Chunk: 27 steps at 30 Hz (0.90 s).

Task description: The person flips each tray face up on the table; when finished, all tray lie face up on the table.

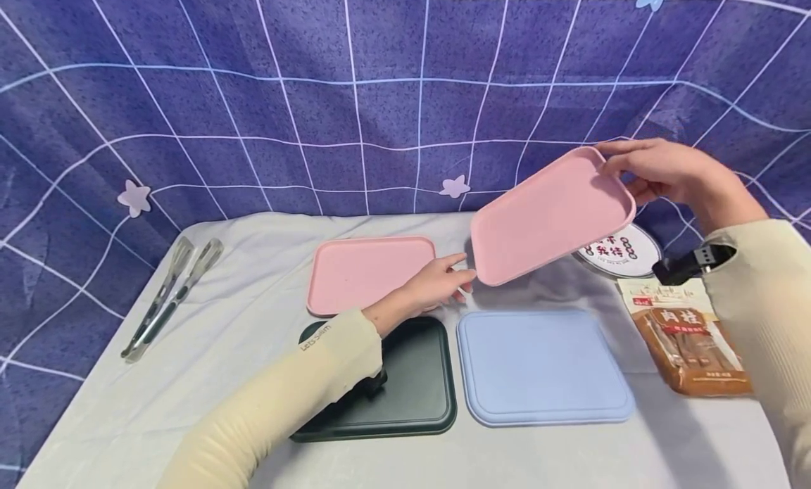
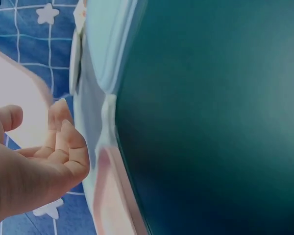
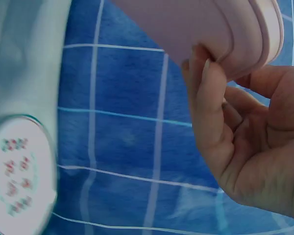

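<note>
My right hand (image 1: pixel 659 169) grips a pink tray (image 1: pixel 551 214) by its upper right corner and holds it tilted above the table. In the right wrist view the thumb and fingers (image 3: pixel 208 103) pinch the tray's rim (image 3: pixel 267 29). My left hand (image 1: pixel 437 285) reaches over the near right corner of a second pink tray (image 1: pixel 361 267), which lies flat. Its fingers are loosely bent with nothing between them, close to the raised tray's lower left corner. The left wrist view shows the same hand (image 2: pixel 39 166) empty, thumb apart from the fingers.
A dark green tray (image 1: pixel 418 383) lies partly under my left forearm, with a light blue tray (image 1: pixel 545 369) beside it. Metal tongs (image 1: pixel 171 299) lie at the left. On the right are an oval white plate with lettering (image 1: pixel 624 253) and a brown-and-cream food packet (image 1: pixel 687 341).
</note>
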Available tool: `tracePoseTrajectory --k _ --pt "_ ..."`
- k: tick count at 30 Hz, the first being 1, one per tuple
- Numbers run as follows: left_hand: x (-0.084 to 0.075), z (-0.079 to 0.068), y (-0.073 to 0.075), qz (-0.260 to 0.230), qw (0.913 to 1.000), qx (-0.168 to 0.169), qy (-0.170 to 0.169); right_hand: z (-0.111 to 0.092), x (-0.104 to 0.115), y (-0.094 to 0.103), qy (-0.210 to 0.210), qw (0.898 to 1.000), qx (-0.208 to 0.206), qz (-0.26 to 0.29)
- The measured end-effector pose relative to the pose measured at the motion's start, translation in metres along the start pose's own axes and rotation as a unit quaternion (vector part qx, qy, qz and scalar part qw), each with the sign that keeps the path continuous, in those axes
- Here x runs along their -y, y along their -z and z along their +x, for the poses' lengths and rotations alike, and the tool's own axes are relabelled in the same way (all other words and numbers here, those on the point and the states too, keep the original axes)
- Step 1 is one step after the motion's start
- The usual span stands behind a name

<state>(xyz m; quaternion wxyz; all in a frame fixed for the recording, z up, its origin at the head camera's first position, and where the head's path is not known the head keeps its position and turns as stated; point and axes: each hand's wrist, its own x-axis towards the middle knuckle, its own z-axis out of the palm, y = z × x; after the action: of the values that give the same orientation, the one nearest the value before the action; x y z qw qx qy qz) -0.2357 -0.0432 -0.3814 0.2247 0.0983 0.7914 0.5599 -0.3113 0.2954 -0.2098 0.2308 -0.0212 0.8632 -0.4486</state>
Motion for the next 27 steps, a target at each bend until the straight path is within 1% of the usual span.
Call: tracePoseTrajectory --k 4,7,9,12,14,16,20,22,24,25,27 --pt "0.004 0.005 0.005 -0.012 0.9995 -0.028 -0.002 0.001 -0.029 -0.007 0.008 0.997 0.029 0.064" --pt "0.006 0.009 0.009 -0.03 0.9982 -0.051 -0.007 0.005 -0.048 -0.014 0.014 0.992 0.059 0.107" --pt "0.007 0.009 0.01 -0.044 0.9973 -0.058 -0.006 0.008 -0.059 -0.018 0.018 0.988 0.078 0.13" --pt "0.01 0.009 0.013 -0.054 0.997 -0.056 -0.003 0.012 -0.072 -0.025 0.018 0.983 0.093 0.155" --pt "0.011 0.01 0.015 -0.064 0.9965 -0.053 -0.004 0.013 -0.079 -0.029 0.019 0.983 0.087 0.163" --pt "0.013 0.012 0.016 -0.075 0.9957 -0.054 -0.006 0.014 -0.085 -0.033 0.02 0.983 0.063 0.173" --pt "0.016 0.014 0.02 -0.101 0.9936 -0.051 -0.007 0.018 -0.097 -0.044 0.021 0.983 -0.017 0.182" --pt "0.018 0.014 0.022 -0.104 0.9935 -0.044 -0.009 0.021 -0.103 -0.049 0.017 0.983 -0.046 0.179" --pt "0.02 0.014 0.024 -0.101 0.994 -0.039 -0.012 0.024 -0.108 -0.053 0.016 0.984 -0.047 0.172" --pt "0.02 0.014 0.025 -0.098 0.9943 -0.038 -0.014 0.025 -0.111 -0.054 0.016 0.985 -0.039 0.166" --pt "0.02 0.014 0.027 -0.09 0.995 -0.037 -0.02 0.027 -0.115 -0.055 0.017 0.989 -0.008 0.15"
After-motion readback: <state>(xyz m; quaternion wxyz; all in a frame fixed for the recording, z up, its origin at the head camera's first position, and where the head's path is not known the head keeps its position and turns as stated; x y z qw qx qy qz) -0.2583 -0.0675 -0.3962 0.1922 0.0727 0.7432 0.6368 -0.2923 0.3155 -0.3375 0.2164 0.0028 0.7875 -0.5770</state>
